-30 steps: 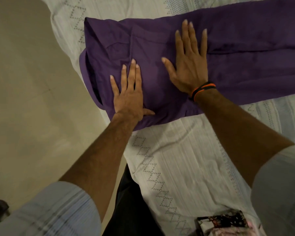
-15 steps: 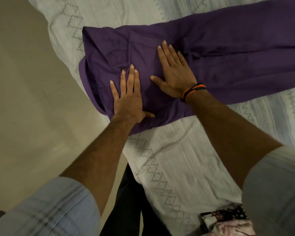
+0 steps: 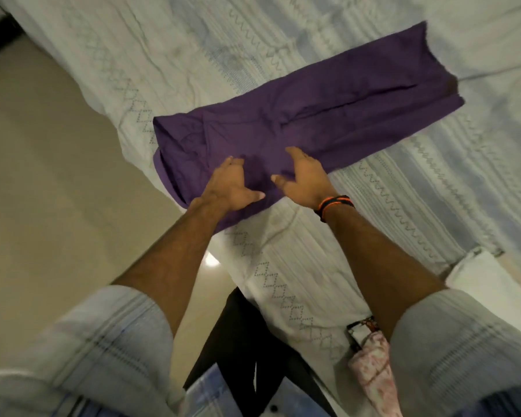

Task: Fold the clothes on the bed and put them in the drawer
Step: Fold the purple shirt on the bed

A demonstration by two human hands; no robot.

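A purple garment (image 3: 343,115), folded into a long strip, lies slanted across the white patterned bed (image 3: 298,266), with its near end at the bed's left edge. My left hand (image 3: 227,188) and my right hand (image 3: 306,179) rest side by side on that near end, close to its front hem. Both thumbs are spread out on the cloth. The fingers bend down onto the fabric and are mostly hidden behind the backs of the hands. An orange and black band sits on my right wrist.
Beige floor (image 3: 57,176) lies left of the bed. A pink patterned cloth (image 3: 370,365) and a dark printed item (image 3: 358,332) sit at the bed's near edge by my right arm. A white pillow-like shape (image 3: 478,272) is at the right.
Both hands have slid back from the middle of the garment to its near end, and the fingers went from flat to bent. The view pulled back, showing the garment's far end.
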